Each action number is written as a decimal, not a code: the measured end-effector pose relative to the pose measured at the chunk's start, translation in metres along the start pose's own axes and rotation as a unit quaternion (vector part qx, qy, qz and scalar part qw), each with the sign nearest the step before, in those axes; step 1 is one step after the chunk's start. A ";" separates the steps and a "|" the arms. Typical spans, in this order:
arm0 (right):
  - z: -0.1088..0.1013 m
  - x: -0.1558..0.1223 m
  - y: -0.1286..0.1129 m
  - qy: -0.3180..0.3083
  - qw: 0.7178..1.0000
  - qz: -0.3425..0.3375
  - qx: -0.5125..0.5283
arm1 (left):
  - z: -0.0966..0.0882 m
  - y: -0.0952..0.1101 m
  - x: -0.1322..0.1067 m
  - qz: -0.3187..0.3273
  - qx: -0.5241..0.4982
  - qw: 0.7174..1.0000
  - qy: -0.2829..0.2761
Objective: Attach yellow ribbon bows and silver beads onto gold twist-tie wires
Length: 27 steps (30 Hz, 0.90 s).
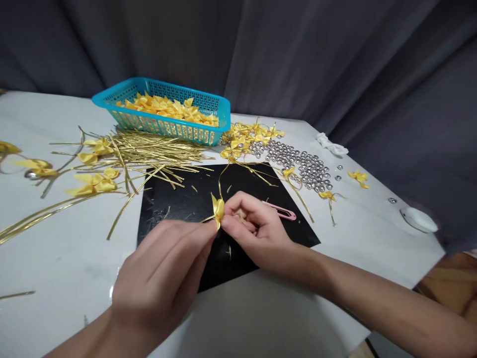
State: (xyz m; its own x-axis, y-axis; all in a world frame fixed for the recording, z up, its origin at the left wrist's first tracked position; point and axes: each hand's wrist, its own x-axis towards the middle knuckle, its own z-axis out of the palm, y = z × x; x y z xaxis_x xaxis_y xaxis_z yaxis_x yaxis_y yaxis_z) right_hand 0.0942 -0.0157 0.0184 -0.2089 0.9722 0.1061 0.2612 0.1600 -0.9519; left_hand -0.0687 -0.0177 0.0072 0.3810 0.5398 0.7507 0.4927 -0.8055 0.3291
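Between my two hands, above a black mat (167,199), is a yellow ribbon bow (218,208) with gold cord at it. My left hand (167,268) pinches the bow from the left, its fingertips pressed together at the lower edge. On the other side my right hand (257,226) grips the bow's right edge with thumb and forefinger, the other fingers curled in. A thin gold cord rises behind the bow. A pink cutter (285,213) lies on the mat, partly hidden by my right hand.
A blue basket (223,124) of yellow bows stands at the back. Before it lies a pile of gold cords (149,147). Silver beads (305,166) spread to the right beside corded bows (249,133). Further right are a white cloth (331,144) and a small white dish (420,220).
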 end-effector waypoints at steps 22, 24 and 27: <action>-0.015 -0.003 -0.001 -0.063 0.876 -0.232 -0.417 | -0.003 -0.012 -0.001 -0.006 0.039 0.999 -0.037; -0.012 -0.005 0.000 -0.062 0.889 -0.220 -0.396 | -0.002 -0.011 -0.001 0.003 0.039 0.999 -0.020; -0.009 -0.007 0.001 -0.056 0.912 -0.202 -0.352 | 0.000 -0.007 -0.002 0.016 0.034 0.999 0.004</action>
State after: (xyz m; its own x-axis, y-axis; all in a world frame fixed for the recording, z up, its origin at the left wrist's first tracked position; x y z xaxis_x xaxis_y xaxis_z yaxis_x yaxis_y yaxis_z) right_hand 0.1045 -0.0213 0.0192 -0.5074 0.7918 0.3400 0.6736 0.6105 -0.4167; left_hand -0.0727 -0.0127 0.0035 0.3910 0.5108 0.7656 0.5316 -0.8044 0.2651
